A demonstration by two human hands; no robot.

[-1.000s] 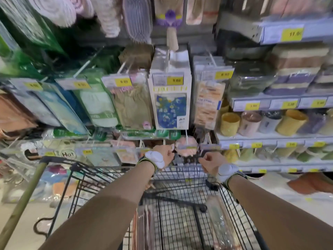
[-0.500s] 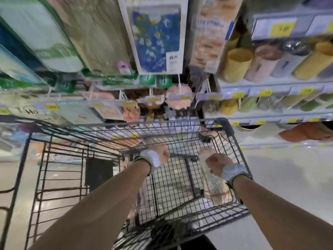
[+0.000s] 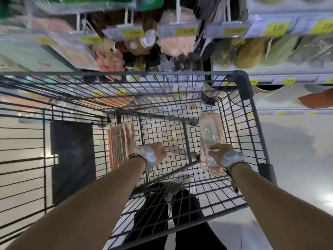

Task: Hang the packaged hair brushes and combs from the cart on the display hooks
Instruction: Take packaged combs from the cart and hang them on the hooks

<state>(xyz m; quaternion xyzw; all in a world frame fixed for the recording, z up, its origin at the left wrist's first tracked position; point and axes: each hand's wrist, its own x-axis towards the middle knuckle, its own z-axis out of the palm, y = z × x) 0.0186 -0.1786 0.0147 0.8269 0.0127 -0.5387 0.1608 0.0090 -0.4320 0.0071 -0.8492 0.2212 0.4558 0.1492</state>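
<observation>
The wire cart (image 3: 243, 83) is standing right up against the shelving, and two lots of goods are sitting in its basket. Against the left side a stack of flat packs (image 3: 121, 141) is leaning on edge, pinkish and striped, too blurred to tell what is inside them. Towards the right side a single clear pack (image 3: 210, 134) is lying lengthways on the wire floor.

The person's right hand (image 3: 219, 153) is reaching down onto the near part of that clear pack, fingers curling over it and gripping it, so most of the pack is sticking out beyond the knuckles towards the shelves. The left hand (image 3: 157, 154) is hovering over the middle of the basket, just right of the stack and apart from it, bunched into a fist with nothing showing in it.

The clear pack is long and narrow, glossy plastic with pinkish edges, and something pale and toothed is showing through it.

Above the cart's far rim, display hooks (image 3: 177, 13) are carrying yellow price tags (image 3: 185, 31) and a pink puff (image 3: 175, 46).
</observation>
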